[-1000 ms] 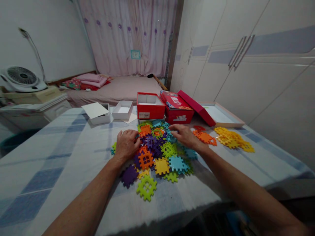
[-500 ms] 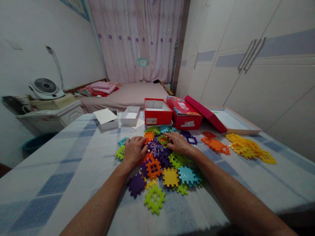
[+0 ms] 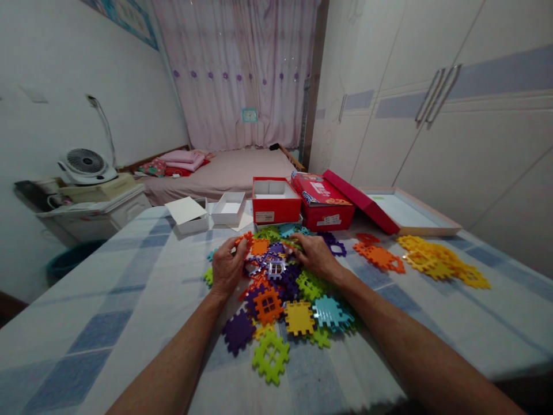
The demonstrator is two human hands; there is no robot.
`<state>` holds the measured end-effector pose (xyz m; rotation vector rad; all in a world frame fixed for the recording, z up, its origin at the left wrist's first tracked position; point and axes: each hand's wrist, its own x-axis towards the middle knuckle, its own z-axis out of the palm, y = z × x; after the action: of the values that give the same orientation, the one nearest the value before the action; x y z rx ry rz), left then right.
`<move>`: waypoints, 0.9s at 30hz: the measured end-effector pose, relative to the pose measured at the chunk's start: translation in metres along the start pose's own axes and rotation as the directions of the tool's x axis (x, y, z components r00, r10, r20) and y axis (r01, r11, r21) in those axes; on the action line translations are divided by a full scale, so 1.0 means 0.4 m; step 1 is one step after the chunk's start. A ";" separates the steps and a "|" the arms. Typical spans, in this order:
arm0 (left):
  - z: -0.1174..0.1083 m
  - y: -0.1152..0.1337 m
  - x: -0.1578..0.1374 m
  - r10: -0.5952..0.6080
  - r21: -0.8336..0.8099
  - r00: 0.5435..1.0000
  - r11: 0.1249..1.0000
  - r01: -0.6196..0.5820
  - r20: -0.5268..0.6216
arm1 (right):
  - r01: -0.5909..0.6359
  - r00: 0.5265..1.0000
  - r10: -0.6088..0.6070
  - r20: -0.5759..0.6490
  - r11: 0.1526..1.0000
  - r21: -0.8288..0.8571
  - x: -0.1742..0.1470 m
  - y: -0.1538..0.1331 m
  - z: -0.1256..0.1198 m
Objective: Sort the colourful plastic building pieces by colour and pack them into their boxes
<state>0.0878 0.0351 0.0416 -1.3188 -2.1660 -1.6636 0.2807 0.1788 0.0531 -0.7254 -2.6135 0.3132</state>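
Interlocking plastic tiles in several colours lie in a heap on the cloth-covered table. At the heap's far left, my left hand pinches an orange tile, lifted and tilted on edge. My right hand has its thumb and fingers closed on a green tile at the far right of the heap; the tile is partly hidden. Between the hands lie a flat orange tile and a purple window tile. Nearer are an orange window tile, a yellow tile and a green window tile.
Separate piles of orange tiles and yellow tiles lie to the right. Along the back stand an open red box, a lidded red box, white boxes and a shallow tray. A dark red lid leans there.
My left hand has taken up an orange tile and shifted slightly left. My right hand has closed on the green tile and tilted it. The camera view has tipped up a little.
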 end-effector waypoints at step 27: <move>0.021 -0.021 0.003 -0.351 -0.519 0.926 0.822 0.235 -0.138 | 0.183 0.969 -0.175 0.171 0.983 -0.030 0.106 -0.130 -0.044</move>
<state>0.0846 0.0428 0.0327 -0.8260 -1.9541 -2.4839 0.2322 0.1597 0.0988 -0.4902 -2.8302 0.2724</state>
